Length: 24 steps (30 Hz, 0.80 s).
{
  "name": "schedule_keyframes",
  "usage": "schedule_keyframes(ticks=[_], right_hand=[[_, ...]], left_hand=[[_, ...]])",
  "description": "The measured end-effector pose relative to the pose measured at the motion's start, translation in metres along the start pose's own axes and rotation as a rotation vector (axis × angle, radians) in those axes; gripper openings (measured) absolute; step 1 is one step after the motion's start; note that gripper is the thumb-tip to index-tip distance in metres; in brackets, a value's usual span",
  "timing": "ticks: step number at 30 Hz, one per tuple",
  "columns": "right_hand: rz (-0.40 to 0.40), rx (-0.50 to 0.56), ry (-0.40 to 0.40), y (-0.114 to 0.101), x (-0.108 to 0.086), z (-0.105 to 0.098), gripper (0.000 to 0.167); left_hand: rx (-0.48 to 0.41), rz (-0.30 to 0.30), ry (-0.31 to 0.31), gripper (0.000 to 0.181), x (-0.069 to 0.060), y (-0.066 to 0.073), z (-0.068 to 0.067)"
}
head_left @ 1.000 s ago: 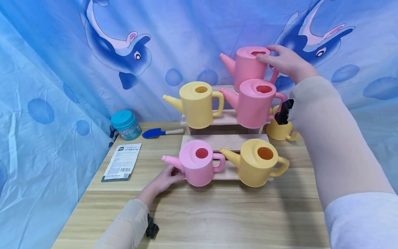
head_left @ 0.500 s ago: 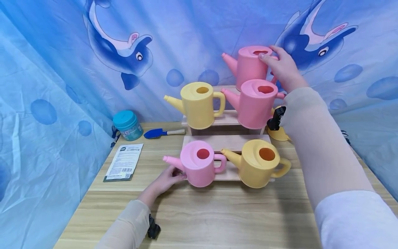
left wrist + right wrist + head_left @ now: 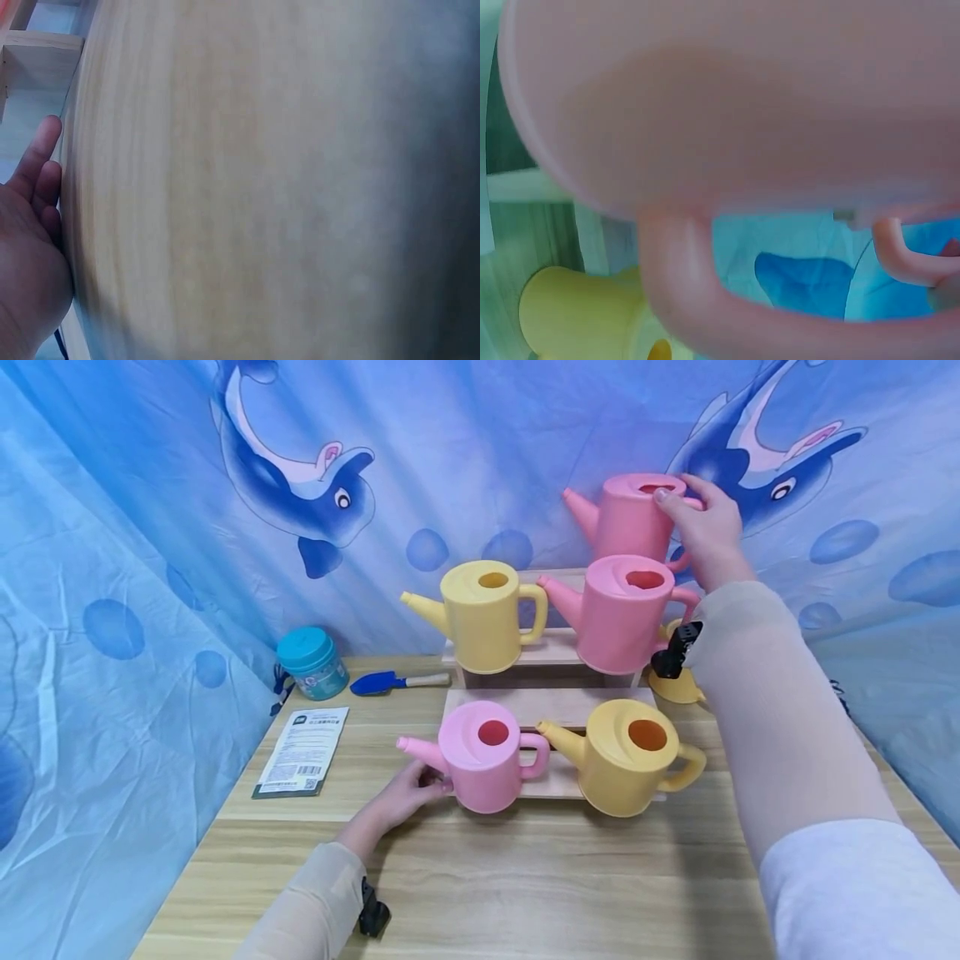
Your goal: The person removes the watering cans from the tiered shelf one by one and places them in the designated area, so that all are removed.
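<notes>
In the head view my right hand [image 3: 708,522] grips the top of a coral-pink watering can [image 3: 633,518] at the back, its thumb by the top opening. The can is at the top level of a wooden stepped stand [image 3: 555,700]; its base is hidden. A second coral-pink can [image 3: 624,618] stands in front, beside a pale yellow can [image 3: 480,622]. On the lowest step are a light pink can [image 3: 480,764] and an orange-yellow can [image 3: 626,764]. My left hand [image 3: 405,793] rests on the table by the stand's left end, fingers loosely extended, partly behind the pink spout.
Another yellow can [image 3: 675,685] stands on the table right of the stand, partly behind my right sleeve. To the left lie a blue trowel [image 3: 375,682], a teal-lidded jar [image 3: 309,660] and a white printed packet [image 3: 302,752]. A blue dolphin curtain [image 3: 480,443] hangs behind.
My right hand has shifted the rear coral-pink watering can to the right along the top of the stand. The left hand has stayed in place; the head view has drifted slightly.
</notes>
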State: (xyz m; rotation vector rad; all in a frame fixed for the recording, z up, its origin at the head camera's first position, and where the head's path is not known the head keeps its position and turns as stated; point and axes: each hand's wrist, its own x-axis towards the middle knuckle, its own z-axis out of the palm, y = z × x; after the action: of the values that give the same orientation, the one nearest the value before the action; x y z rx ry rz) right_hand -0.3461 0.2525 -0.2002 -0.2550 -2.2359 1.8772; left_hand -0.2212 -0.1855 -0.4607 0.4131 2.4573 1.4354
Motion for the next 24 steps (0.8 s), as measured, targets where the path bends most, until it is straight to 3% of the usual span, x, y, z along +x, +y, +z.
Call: schedule_keyframes(ticks=[6, 12, 18, 24], right_hand=[[-0.012, 0.117, 0.051, 0.006, 0.000, -0.021, 0.078], [-0.055, 0.160, 0.108, 0.018, -0.004, -0.055, 0.076], [-0.009, 0.215, 0.173, 0.040, -0.012, -0.096, 0.078], [0.043, 0.250, 0.228, 0.075, -0.027, -0.137, 0.080]], left_hand=[[0.000, -0.003, 0.004, 0.055, 0.000, 0.000, 0.001], [-0.003, -0.009, 0.000, 0.058, 0.000, 0.000, 0.001], [-0.017, -0.030, -0.001, 0.060, 0.000, -0.002, 0.000], [-0.021, -0.028, -0.030, 0.059, -0.006, 0.016, -0.002]])
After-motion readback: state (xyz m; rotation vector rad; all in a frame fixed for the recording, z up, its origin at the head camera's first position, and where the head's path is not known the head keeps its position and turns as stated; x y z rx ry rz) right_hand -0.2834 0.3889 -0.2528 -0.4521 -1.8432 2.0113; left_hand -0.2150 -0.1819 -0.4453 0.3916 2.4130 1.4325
